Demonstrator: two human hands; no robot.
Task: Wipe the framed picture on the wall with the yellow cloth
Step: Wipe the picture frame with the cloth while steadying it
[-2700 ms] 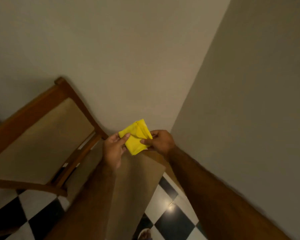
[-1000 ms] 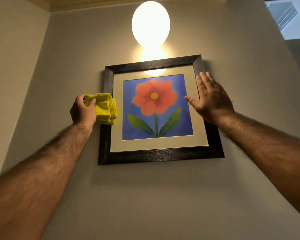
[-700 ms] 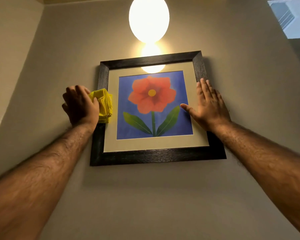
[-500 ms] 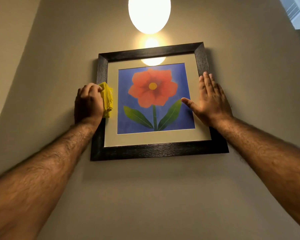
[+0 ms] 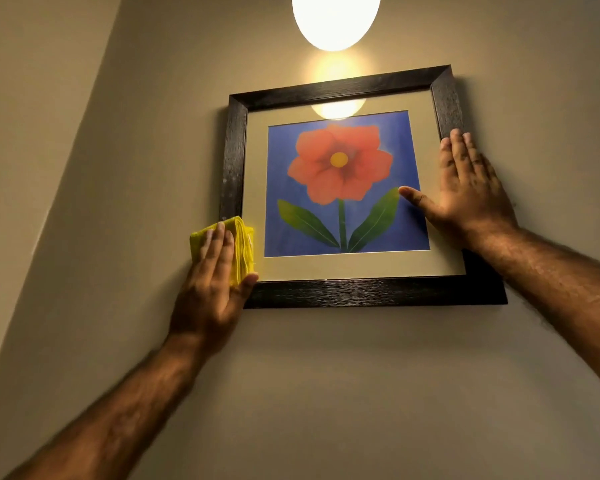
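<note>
both arms raised, left hand [image 5: 212, 289] and right hand [image 5: 465, 199] flat

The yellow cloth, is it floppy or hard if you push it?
Probably soft and floppy: the yellow cloth is folded in layers and bulges under the left hand. It looks light, since flat fingers alone pin it against the frame. It would likely slide easily along that smooth wood.

Beige wall [image 5: 326, 393] meets side wall [image 5: 32, 98] at left; lit globe lamp [image 5: 336, 19] overhead.
</note>
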